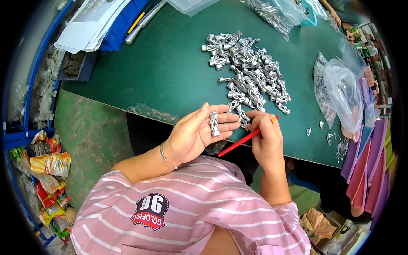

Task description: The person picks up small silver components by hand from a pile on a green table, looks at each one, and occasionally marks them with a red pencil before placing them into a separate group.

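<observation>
My left hand (187,135) is turned palm up with its fingers stretched out. Across those fingers lies a small silver metal part (214,124) with a ribbed end and a twisted, open middle; the thumb stays off it. Close by on the right, my right hand (268,138) has its fingers closed round a slim red stick-shaped tool (238,143), whose long end slants down to the left. What kind of tool it is, I cannot make out. Just beyond both hands, a heap of similar silver parts (255,76) is spread on the green table (148,76).
Plastic bags (342,93) and small metal scraps (341,146) sit on the right side. A blue bin (123,25) with papers stands at the far left. Purple and pink panels (367,170) crowd the right edge. Another person's arm (331,12) shows at the far right.
</observation>
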{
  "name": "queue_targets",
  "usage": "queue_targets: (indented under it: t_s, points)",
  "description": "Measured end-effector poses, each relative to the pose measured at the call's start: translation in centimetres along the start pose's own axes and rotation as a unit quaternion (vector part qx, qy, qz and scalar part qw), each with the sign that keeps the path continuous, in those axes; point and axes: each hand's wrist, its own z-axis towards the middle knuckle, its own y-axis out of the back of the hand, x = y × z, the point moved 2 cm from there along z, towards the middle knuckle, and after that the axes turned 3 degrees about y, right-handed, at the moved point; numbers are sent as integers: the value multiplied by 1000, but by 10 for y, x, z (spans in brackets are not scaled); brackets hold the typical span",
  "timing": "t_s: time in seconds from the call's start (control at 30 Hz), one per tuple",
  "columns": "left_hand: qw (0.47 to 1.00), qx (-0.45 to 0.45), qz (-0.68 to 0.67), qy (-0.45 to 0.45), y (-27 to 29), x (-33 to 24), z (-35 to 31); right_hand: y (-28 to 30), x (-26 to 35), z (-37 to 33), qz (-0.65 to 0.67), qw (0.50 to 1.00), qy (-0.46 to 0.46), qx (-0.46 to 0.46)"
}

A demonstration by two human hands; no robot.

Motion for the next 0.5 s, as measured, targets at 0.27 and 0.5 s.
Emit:
queue_targets:
  t_s: [0.27, 0.5]
  points:
    - [998, -23, 62, -15, 1, 2, 0, 5, -4, -4, -18, 999, -29, -11]
    - [972, -29, 230, -32, 3, 5, -3, 5, -6, -15, 465, 857, -214, -60]
